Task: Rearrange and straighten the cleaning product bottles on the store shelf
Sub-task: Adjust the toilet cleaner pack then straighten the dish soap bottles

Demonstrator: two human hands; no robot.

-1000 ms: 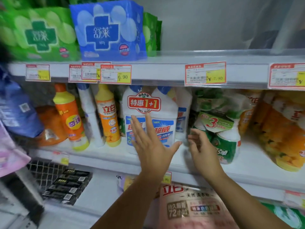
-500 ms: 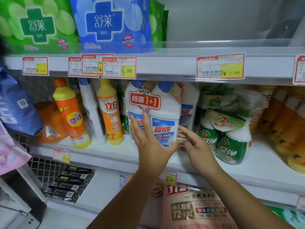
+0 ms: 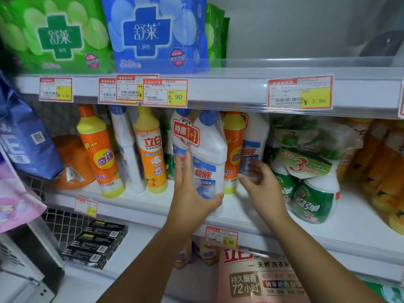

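Our left hand [image 3: 192,200] clasps the white twin-pack bottles [image 3: 207,149] low down; our right hand [image 3: 260,184], fingers spread, hovers beside them.

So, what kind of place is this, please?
Most likely a shop aisle for household goods: price tags are clipped along the shelf edge, and bottles such as the white twin-pack stand in rows.

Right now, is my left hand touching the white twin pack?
Touching. The head view shows the left hand wrapped around the white twin pack, thumb pressed on its lower front.
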